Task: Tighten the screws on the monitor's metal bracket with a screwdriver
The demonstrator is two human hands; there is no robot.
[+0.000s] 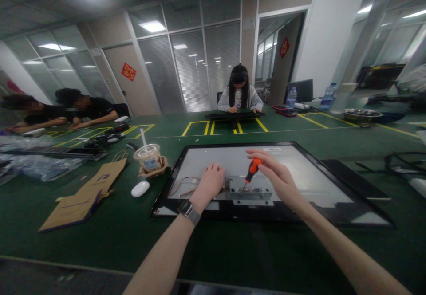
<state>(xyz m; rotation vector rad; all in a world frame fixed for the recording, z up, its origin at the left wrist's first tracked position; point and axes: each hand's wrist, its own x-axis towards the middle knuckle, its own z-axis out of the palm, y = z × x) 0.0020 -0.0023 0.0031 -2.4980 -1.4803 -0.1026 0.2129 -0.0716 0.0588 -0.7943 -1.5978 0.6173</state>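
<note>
On the green felt table lies a flat, black-framed panel; my left hand rests open on it; my right hand grips an orange-handled screwdriver, tip on the grey metal bracket.

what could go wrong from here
The screwdriver in the right hand could slip off the metal plate and scratch the monitor panel or jab the left hand beside it. The loose wires by that hand might snag. The drink cup near the panel's corner could spill.

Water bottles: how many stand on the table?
2 bottles: one far across the table, the other just right of it beside the white pillar. Others may be hidden.
</note>
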